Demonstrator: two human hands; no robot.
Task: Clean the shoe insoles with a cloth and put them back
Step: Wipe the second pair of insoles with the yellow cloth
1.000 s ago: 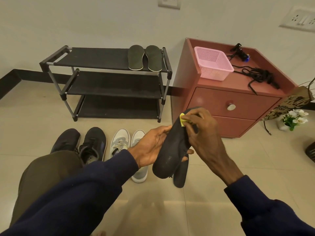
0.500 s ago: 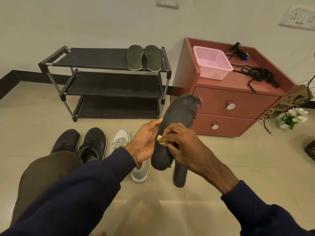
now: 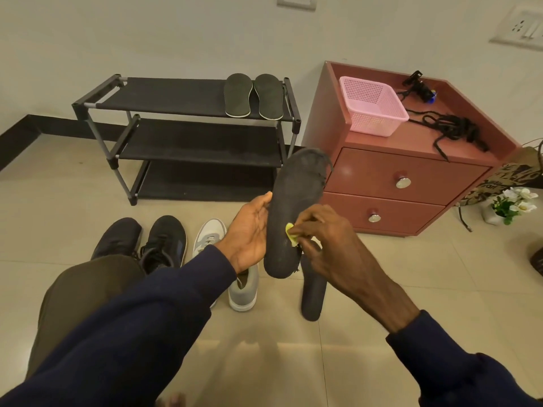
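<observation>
Left hand [image 3: 249, 230]: holds the black insole [image 3: 296, 201] by its long edge, toe end up, so its face is turned toward me for wiping. My thumb lies along the edge and my fingers are hidden behind it.
Right hand [image 3: 332, 248]: fingertips are bunched, pinching the yellow cloth [image 3: 291, 234] and pressing it onto the insole's lower half.
Cloth: only a small corner shows, the rest is under my fingers.
Other insole [image 3: 313, 298]: on the floor just below, its top covered by my right hand. I judge it is waiting its turn.
Grey shoes [image 3: 244, 289]: beside my left wrist and partly hidden by it, probably where these insoles go back.
Shoe rack [image 3: 176, 98]: another pair of insoles [image 3: 252, 95] lies on the top shelf. I cannot tell whether they have been cleaned.
</observation>
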